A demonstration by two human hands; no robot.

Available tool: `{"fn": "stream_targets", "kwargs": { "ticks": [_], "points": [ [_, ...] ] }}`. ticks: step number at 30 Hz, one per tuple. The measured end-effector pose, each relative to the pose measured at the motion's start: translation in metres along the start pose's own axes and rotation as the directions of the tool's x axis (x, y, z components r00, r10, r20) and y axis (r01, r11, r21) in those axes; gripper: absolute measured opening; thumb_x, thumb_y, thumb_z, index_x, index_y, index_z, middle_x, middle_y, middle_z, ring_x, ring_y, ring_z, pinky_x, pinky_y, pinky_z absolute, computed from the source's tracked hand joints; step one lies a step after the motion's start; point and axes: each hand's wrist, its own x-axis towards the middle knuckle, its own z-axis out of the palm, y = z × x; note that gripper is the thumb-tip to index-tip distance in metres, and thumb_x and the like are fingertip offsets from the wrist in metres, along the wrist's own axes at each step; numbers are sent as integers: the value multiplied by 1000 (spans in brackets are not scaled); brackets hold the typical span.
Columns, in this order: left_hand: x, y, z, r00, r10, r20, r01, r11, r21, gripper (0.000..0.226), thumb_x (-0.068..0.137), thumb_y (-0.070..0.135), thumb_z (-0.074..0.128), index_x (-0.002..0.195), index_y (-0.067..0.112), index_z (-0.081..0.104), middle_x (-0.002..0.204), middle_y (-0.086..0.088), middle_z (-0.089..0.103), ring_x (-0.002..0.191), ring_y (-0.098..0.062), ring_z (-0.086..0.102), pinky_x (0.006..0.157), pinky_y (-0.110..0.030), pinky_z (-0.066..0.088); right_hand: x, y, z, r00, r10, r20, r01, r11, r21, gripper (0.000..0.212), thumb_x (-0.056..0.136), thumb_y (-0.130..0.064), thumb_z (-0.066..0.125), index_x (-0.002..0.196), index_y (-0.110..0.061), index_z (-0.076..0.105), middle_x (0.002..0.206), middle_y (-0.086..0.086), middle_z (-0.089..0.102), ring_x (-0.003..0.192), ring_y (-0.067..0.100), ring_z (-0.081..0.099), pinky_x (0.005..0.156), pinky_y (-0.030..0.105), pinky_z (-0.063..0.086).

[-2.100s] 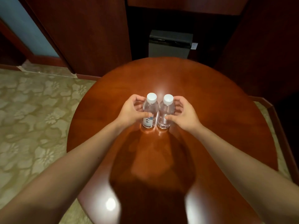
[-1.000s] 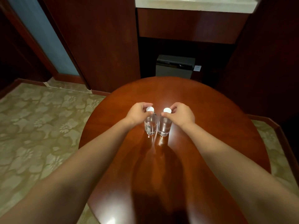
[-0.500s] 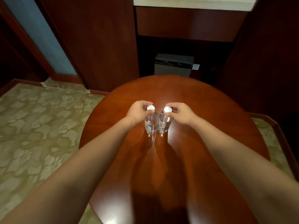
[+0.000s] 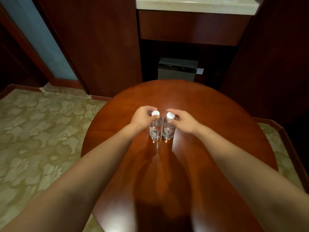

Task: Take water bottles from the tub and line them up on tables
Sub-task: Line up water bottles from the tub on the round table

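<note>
Round, glossy red-brown wooden table (image 4: 209, 114) on pale green floral carpet (image 4: 41, 131). Dark wood panelling behind; far side, a grey lidded bin (image 4: 177, 69) under a cream stone counter (image 4: 194, 5).

Two clear plastic water bottles with white caps stand upright mid-table, side by side, touching or nearly so: left bottle (image 4: 155, 128), right bottle (image 4: 168, 128).

Left hand (image 4: 142, 118) reaches in from the left, fingertips pinched on the left bottle's cap. Right hand (image 4: 184, 122) mirrors it, fingertips closed on the right bottle's cap. Both forearms extended.
</note>
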Motion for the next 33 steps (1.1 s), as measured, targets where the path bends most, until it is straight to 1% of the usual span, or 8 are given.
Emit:
{"fn": "stream_targets", "kwargs": {
  "ticks": [4, 8, 13, 19, 24, 26, 28, 33],
  "points": [
    [-1, -2, 1, 1000, 16, -4, -16, 1000, -8, 41, 84, 12, 74, 124, 11, 64, 120, -3, 68, 107, -15, 64, 99, -35, 50, -1, -2, 5, 989, 50, -142, -52, 999, -15, 60, 86, -12, 72, 142, -16, 50, 142, 5, 54, 129, 21, 52, 109, 34, 40],
    [-2, -4, 3, 1000, 18, 2, -18, 999, -32, 40, 86, 13, 72, 124, 11, 62, 118, -3, 68, 108, -16, 63, 99, -34, 50, -2, -4, 4, 954, 83, -287, -99, 994, -41, 33, 85, -16, 72, 117, -19, 62, 114, 2, 67, 102, 22, 62, 86, 31, 48],
    [-3, -3, 2, 1000, 24, 1, -24, 998, -51, 38, 85, 14, 74, 121, 13, 64, 112, 0, 68, 104, -14, 64, 95, -30, 51, 0, -7, 2, 973, 38, -228, -67, 990, -121, 30, 87, -18, 69, 117, -19, 63, 114, 4, 67, 99, 23, 63, 90, 38, 52],
    [-1, -3, 1, 1000, 22, 21, -20, 998, -63, 39, 83, 12, 75, 120, 11, 64, 114, -5, 70, 105, -17, 66, 96, -36, 53, 1, -11, 6, 979, 22, -201, -51, 988, -143, 28, 86, -19, 69, 114, -24, 64, 113, 0, 68, 99, 21, 64, 89, 38, 53],
    [-1, -3, 0, 1000, 16, 26, -14, 997, -72, 39, 84, 12, 74, 121, 11, 64, 115, -6, 70, 104, -16, 66, 94, -33, 53, -1, -14, 7, 979, 22, -204, -42, 995, -94, 28, 81, -14, 74, 104, -28, 64, 111, -1, 68, 99, 21, 65, 91, 40, 54],
    [-2, -3, 1, 1000, 17, 25, -15, 997, -70, 41, 85, 12, 74, 124, 11, 63, 119, -6, 69, 107, -16, 64, 96, -32, 51, -2, -13, 7, 977, 33, -210, -49, 996, -72, 34, 79, -11, 75, 108, -26, 65, 114, 0, 68, 103, 22, 65, 93, 40, 54],
    [-3, -3, 1, 999, 16, 28, -14, 998, -68, 44, 85, 13, 73, 128, 11, 60, 123, -6, 66, 112, -17, 62, 99, -31, 48, -4, -12, 7, 977, 44, -211, -62, 995, -79, 44, 80, -9, 74, 121, -21, 64, 122, 1, 66, 108, 21, 64, 96, 37, 52],
    [-9, -2, 0, 1000, 1, 16, 0, 998, -59, 53, 86, 17, 73, 134, 10, 54, 129, -6, 62, 118, -18, 57, 100, -27, 45, -10, -13, 7, 981, 34, -193, -49, 996, -74, 61, 81, -2, 72, 138, -14, 53, 138, 7, 58, 123, 22, 57, 102, 27, 42]
  ]
}}
